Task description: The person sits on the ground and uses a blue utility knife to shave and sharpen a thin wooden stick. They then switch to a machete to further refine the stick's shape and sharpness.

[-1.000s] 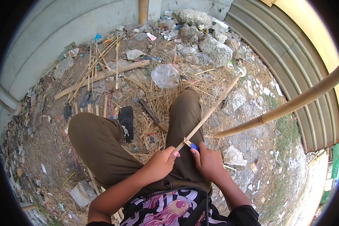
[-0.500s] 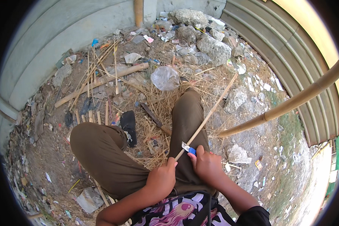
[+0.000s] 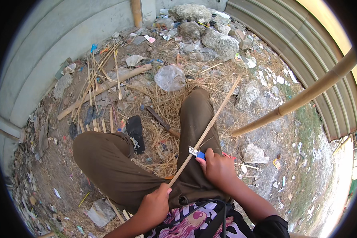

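A thin bamboo strip (image 3: 215, 115) slants across my right thigh, its far end pointing away to the right. My left hand (image 3: 154, 204) is closed round its near end, close to my lap. In my right hand (image 3: 220, 169) is a blue cutter knife (image 3: 198, 153), gripped with the fingers wrapped round the handle. The cutter's short blade lies across the strip, at about the middle of its length. Between my legs, a long-bladed knife (image 3: 158, 118) rests on the straw, its handle end beside my right leg.
Several bamboo strips (image 3: 93, 81) and a thicker bamboo piece (image 3: 107, 88) lie at the far left. A black cloth-like piece (image 3: 135, 135) is beside my left knee. A bamboo pole (image 3: 297, 102) leans in from the right. Rocks (image 3: 221, 44) and litter lie before the walls.
My left hand has drawn back toward my body with the strip, sliding it under the blade. My right hand with the cutter has stayed near the same spot on my thigh.
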The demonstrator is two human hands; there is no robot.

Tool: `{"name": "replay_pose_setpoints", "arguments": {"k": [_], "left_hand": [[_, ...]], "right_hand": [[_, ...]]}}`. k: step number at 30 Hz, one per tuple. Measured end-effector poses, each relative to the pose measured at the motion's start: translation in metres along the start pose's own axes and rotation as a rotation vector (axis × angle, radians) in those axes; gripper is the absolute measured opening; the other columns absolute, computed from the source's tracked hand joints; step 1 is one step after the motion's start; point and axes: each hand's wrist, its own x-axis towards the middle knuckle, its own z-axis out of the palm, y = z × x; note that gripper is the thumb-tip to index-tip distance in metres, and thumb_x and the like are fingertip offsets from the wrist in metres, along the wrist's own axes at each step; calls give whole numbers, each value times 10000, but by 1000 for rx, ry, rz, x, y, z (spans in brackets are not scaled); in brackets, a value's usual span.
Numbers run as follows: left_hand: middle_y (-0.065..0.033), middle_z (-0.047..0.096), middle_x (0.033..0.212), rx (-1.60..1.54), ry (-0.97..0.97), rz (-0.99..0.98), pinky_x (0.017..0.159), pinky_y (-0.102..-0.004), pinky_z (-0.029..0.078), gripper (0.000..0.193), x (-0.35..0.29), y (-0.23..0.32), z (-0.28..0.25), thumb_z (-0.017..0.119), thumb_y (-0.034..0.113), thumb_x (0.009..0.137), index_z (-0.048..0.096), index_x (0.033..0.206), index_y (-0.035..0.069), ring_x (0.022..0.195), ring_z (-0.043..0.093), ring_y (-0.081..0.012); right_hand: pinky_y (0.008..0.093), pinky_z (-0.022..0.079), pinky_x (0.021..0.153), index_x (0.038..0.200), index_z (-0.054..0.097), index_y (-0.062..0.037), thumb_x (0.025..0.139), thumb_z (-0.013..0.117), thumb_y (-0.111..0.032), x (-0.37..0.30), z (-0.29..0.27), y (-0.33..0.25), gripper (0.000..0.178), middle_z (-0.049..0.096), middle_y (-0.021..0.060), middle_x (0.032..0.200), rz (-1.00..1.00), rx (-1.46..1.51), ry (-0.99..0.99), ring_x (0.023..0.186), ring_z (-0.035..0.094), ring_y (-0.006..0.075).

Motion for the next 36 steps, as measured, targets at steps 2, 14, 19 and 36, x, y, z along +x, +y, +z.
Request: {"name": "replay_pose_setpoints", "arguments": {"k": [2, 14, 19, 36], "left_hand": [[-239, 657, 810, 25, -33, -11, 632, -518, 509, 130, -10, 0, -8, 509, 134, 1053, 507, 1044, 4, 731, 673, -439], [-282, 656, 922, 42, -174, -357, 710, -529, 479, 221, -85, 2, -40, 457, 236, 1078, 554, 1150, 52, 905, 640, -501], [-294, 657, 1003, -38, -237, -375, 767, -540, 489, 245, -69, 15, -52, 427, 205, 1079, 571, 1223, 69, 957, 632, -516], [-22, 552, 694, -462, -128, -127, 550, -314, 445, 249, 67, 0, 1, 467, 229, 1103, 585, 1041, 20, 598, 528, -94]], "right_hand": [[432, 482, 446, 847, 519, -78, 991, 613, -448, -2, 4, 0, 408, 612, 129, 591, -16, -12, 15, 492, 627, 336], [399, 411, 354, 833, 522, -123, 949, 639, -526, -9, 18, -4, 436, 563, 59, 593, -16, -54, 199, 428, 596, 247], [443, 489, 536, 817, 525, -65, 1024, 508, -551, 5, -6, 12, 529, 590, 116, 631, 51, 222, -78, 564, 631, 331], [449, 478, 421, 821, 537, -67, 1032, 547, -471, 15, -4, 10, 456, 600, 150, 542, 8, 184, -37, 463, 623, 366]]}}
